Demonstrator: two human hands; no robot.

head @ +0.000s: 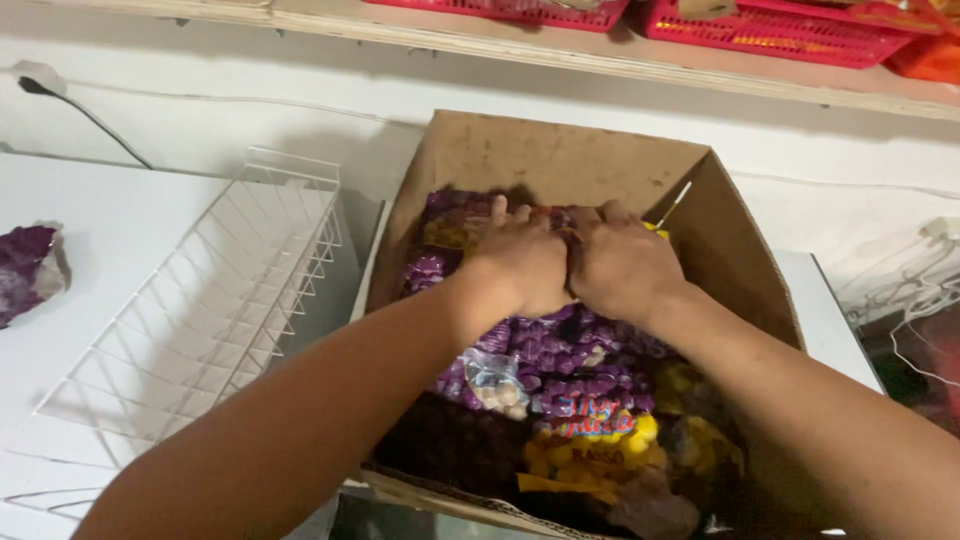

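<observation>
An open cardboard box [560,160] stands in front of me, packed with clear bags of purple and yellow snacks [580,360]. Both my hands reach deep into its far half, side by side. My left hand [520,262] presses down on a purple bag [432,268], its fingers curled over the packet at the back. Touching it on the right, my right hand [622,265] has its fingers closed on the same packet. What lies under the palms is hidden.
A white wire basket [215,300] lies tilted left of the box on a white surface [100,210]. A purple bag [28,268] sits at the far left edge. Red plastic baskets [780,30] stand on a wooden shelf above. White cables hang at the right.
</observation>
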